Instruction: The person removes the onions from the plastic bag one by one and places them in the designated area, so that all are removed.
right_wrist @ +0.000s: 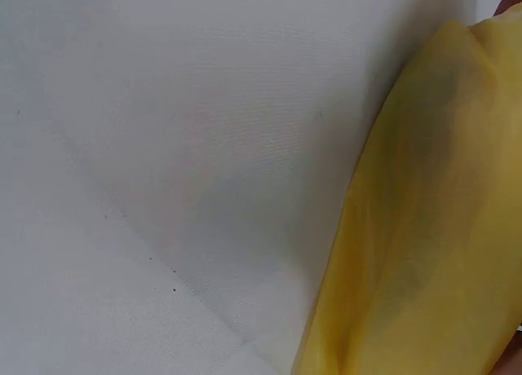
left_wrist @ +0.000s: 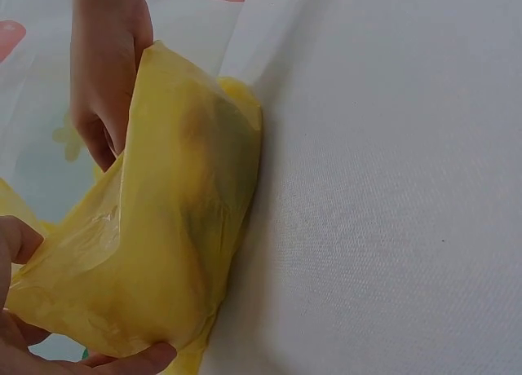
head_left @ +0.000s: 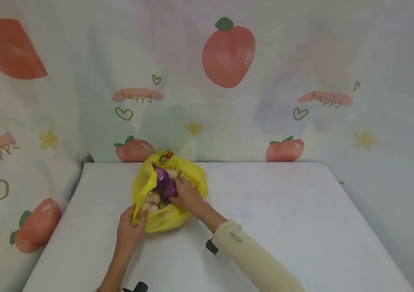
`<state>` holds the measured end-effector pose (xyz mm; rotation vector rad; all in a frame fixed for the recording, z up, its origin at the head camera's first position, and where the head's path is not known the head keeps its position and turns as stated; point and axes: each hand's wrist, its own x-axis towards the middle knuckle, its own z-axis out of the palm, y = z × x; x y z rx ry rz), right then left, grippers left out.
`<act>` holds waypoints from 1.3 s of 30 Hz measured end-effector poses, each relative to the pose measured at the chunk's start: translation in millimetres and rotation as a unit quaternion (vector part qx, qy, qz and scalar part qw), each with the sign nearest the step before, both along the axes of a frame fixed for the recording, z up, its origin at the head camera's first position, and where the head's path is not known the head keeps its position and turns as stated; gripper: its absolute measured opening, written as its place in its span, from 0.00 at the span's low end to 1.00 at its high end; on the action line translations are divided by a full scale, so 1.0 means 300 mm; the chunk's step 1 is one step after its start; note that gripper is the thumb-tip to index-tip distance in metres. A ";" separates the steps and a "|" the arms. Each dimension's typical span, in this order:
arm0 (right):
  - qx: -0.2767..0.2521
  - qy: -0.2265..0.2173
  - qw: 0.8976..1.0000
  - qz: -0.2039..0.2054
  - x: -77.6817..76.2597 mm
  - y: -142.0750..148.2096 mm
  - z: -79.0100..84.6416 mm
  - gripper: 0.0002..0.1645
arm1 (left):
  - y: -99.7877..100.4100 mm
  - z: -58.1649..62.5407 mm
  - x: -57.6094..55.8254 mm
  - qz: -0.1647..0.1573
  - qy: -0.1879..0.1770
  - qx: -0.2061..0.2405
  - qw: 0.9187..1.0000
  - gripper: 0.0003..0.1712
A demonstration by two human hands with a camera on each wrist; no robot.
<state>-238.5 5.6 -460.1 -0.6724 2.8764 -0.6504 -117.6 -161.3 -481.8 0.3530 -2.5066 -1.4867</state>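
Two-handed work is centring on the yellow bag (head_left: 168, 221): the left hand (head_left: 130, 228) is pinching its near-left rim, presumably holding the mouth wide; the right hand (head_left: 188, 196) is reaching inside, partly curled beside a purple onion (head_left: 170, 190), its hold impossible to tell. Another onion (head_left: 161, 179) and pale bulbs (head_left: 152, 198) are lying inside the bag.

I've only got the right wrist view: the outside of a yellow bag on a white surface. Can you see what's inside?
Observer: Yes, the head view shows purple pieces and pale pieces of produce inside the open bag.
Operator: Is anything reaching in?
Observer: The right hand, with its fingers at the lower purple piece; I can't tell whether it's gripped.
Operator: And is anything holding the rim?
Observer: The left hand pinches it at the near left side.
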 end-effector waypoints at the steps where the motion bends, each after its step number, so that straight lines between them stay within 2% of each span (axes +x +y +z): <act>1: 0.008 0.003 1.000 0.001 -0.002 0.000 -0.001 0.40 | 0.001 0.001 0.000 0.000 -0.001 0.000 1.000 0.33; 7: 0.031 0.004 0.999 0.006 -0.014 -0.006 -0.019 0.42 | 0.004 0.004 0.002 0.002 -0.007 -0.003 1.000 0.33; 17: 0.010 -0.029 0.999 0.010 -0.023 0.003 -0.024 0.45 | 0.003 -0.006 0.006 -0.002 -0.002 -0.002 1.000 0.34; 21: 0.006 -0.041 0.999 0.000 -0.030 0.005 -0.033 0.46 | 0.004 -0.004 0.004 -0.001 -0.002 -0.002 1.000 0.33; 28: 0.015 -0.015 1.000 -0.019 -0.035 0.013 -0.040 0.60 | 0.004 -0.016 -0.005 0.000 -0.003 0.010 1.000 0.32; 31: 0.014 -0.005 1.000 -0.025 -0.037 0.021 -0.038 0.60 | 0.005 -0.016 -0.006 0.000 -0.001 0.008 1.000 0.31; 36: 0.002 -0.009 1.000 -0.029 -0.036 0.031 -0.025 0.58 | 0.005 -0.018 -0.004 0.001 0.005 0.006 1.000 0.29; 39: -0.034 -0.029 0.999 -0.022 -0.034 0.036 -0.016 0.59 | 0.003 -0.023 -0.002 0.001 0.011 0.009 1.000 0.29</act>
